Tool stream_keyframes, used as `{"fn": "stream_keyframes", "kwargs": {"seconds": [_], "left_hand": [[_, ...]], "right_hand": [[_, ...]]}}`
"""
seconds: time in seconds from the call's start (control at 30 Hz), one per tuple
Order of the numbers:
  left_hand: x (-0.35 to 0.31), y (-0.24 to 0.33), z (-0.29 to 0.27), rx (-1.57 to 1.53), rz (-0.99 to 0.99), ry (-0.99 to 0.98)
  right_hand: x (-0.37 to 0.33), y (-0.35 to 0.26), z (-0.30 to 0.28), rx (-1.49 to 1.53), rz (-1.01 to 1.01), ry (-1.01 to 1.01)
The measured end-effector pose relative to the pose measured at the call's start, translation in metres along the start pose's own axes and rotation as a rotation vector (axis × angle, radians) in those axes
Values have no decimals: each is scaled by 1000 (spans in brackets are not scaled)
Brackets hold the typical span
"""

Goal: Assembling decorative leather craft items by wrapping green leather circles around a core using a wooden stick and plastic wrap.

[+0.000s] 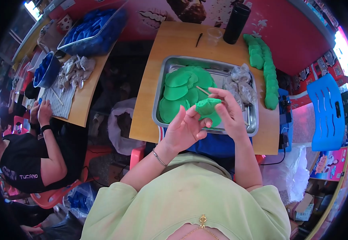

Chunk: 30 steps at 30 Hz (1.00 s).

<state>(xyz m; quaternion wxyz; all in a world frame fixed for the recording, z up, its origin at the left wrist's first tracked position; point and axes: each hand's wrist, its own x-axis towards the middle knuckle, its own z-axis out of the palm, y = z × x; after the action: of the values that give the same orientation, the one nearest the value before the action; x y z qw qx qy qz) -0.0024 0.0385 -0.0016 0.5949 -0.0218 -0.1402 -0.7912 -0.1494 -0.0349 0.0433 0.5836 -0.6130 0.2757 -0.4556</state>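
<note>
A small gathered green piece (207, 106) is held up between my two hands, over the near side of a metal tray (157, 105). My left hand (185, 127) is palm up, its fingertips gripping the piece from the left and below. My right hand (231, 113) pinches its right edge between thumb and fingers. A thin wooden stick (203, 90) pokes out by the right fingers; whether they hold it is hidden. Flat green discs (177, 78) lie overlapped in the tray's left part. Crumpled greyish clumps in clear wrap (241, 82) fill its right part.
A long row of stacked green pieces (271, 76) lines the table's right side. Behind the tray stand a black bottle (237, 23), a clear cup (214, 36) and a black pen (199, 40). At the left, a co-worker (34, 156) handles something blue by another table (87, 90).
</note>
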Motion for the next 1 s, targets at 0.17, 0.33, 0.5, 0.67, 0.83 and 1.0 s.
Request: {"fn": "stream_keyframes", "kwargs": {"seconds": [0.17,0.33,0.5,0.67,0.83,1.0], "left_hand": [[-1,15,1,331,-6,130],[2,20,4,1157,284,185],[3,32,16,1196,34,267],[8,35,6,1348,190,144],[1,41,1,1152,91,161],[2,29,-6,1109,250,288]], "right_hand": [[12,-4,3,-472,-248,-86],[11,-4,2,-428,-178,-115],[11,-4,5,-336,31,-114],[13,-4,5,-185,58,-53],[12,-6,5,-112,184,-68],[13,-1,4,-129,181,-51]]}}
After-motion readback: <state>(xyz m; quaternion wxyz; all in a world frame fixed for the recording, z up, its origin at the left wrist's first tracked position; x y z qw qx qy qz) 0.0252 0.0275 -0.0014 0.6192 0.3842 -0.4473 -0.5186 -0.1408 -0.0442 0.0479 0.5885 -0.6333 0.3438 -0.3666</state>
